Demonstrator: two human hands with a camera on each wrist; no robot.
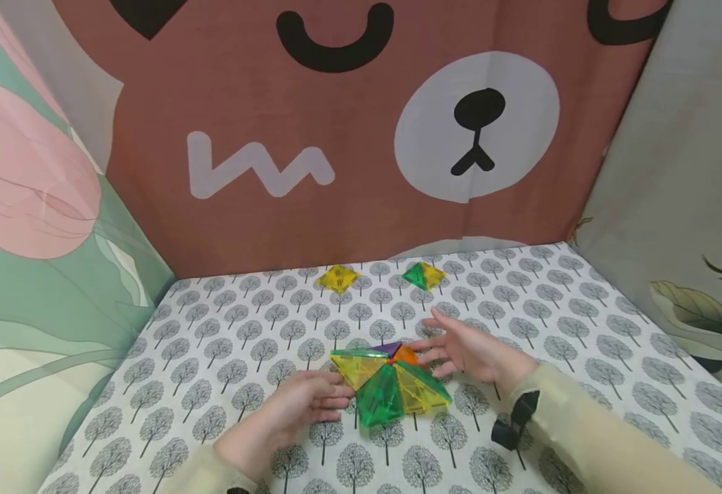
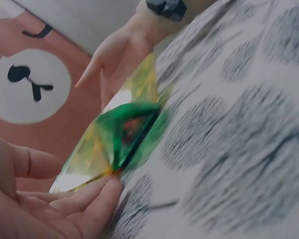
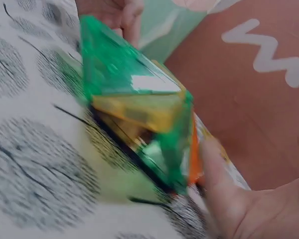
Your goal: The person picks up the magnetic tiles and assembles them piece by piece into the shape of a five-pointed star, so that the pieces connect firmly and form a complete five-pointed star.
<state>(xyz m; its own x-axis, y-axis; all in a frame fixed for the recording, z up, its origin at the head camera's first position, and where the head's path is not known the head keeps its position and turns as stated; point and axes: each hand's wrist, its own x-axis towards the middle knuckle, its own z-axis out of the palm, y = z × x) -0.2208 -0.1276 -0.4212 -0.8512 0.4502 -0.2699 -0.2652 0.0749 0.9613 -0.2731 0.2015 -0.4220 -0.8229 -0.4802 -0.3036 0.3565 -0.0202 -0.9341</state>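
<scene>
A low, peaked structure of translucent triangular magnetic tiles (image 1: 380,398) sits on the tree-print cloth. Green and yellow panels face the front; a purple tile (image 1: 388,348) and an orange tile (image 1: 406,355) show at the back. My left hand (image 1: 308,408) is at its left side, fingers fairly straight. In the left wrist view the fingertips (image 2: 112,189) meet a lower corner, with the thumb held apart. On the other side my right hand (image 1: 474,350) is spread, its fingers beside the orange tile. The right wrist view is blurred there, so contact is hard to tell.
Two small tile pieces lie farther back: a yellow diamond shape (image 1: 339,278) and a green-and-yellow one (image 1: 424,275). Behind them hangs a brown bear-print curtain (image 1: 262,233). Printed fabric closes off both sides of the cloth-covered table (image 1: 262,302).
</scene>
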